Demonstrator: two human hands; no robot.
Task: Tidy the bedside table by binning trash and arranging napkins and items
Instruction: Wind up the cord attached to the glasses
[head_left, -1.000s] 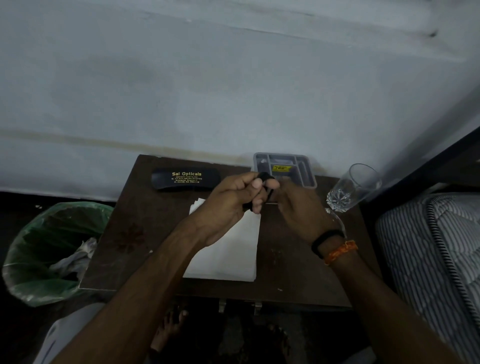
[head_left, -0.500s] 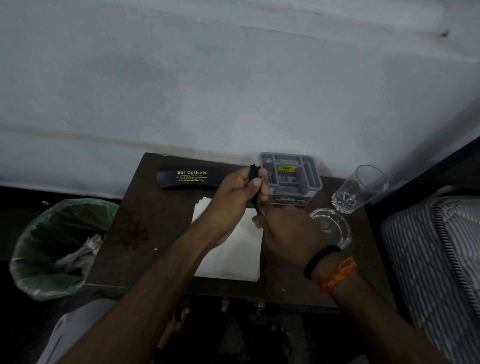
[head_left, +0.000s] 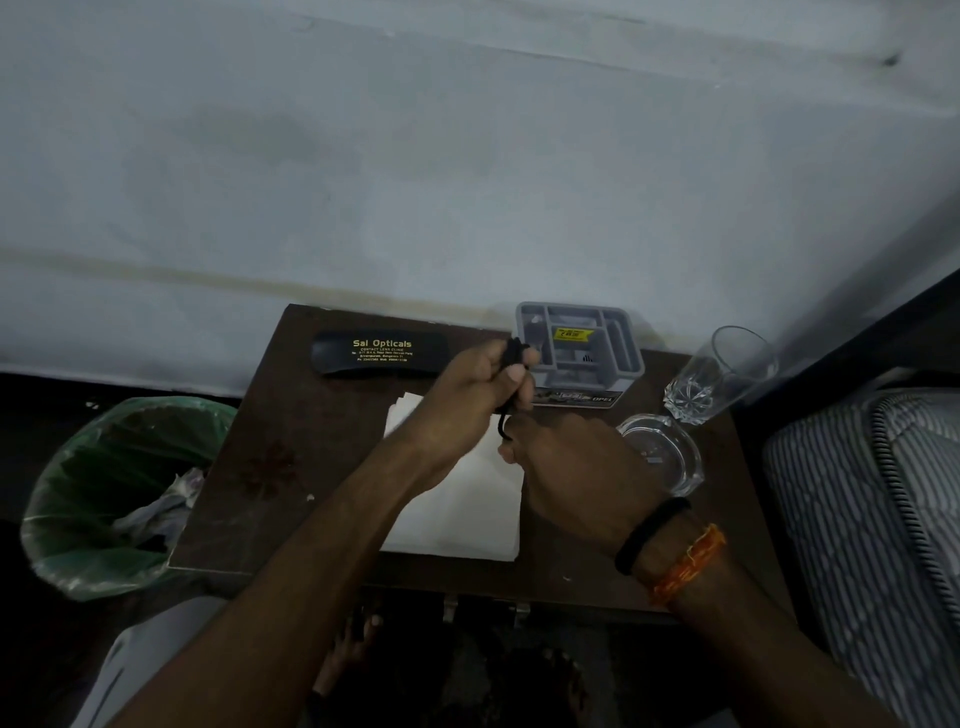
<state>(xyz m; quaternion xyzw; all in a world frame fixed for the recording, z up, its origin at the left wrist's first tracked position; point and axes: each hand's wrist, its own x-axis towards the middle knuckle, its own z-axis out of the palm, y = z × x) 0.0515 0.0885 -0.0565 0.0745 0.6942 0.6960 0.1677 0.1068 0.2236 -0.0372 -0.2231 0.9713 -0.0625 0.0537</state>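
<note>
A dark brown bedside table (head_left: 291, 467) stands against a pale wall, and everything else is placed from it. To its right lies a striped mattress (head_left: 872, 519); to its left, on the floor, stands a bin lined with a green bag (head_left: 88, 499), crumpled paper trash (head_left: 161, 514) inside it. On the table's middle, reaching to the near edge, lies a flat stack of white napkins (head_left: 467, 519), partly covered by both forearms. At the table's back left rests a black spectacle case (head_left: 379, 351) printed "Sai Opticals". At the back, right of centre, sits a grey plastic organiser tray (head_left: 618, 338) with several compartments and a yellow sticker. At the table's right side a clear drinking glass (head_left: 722, 374) appears tilted by the wide lens, with a clear glass ashtray (head_left: 670, 457) just in front of it. Above the napkins the left hand (head_left: 478, 395) is closed in a fist around a bunched black cord (head_left: 514, 348). A loop of it runs down to the right hand (head_left: 571, 478), whose fingers are curled closed on its lower end.
</note>
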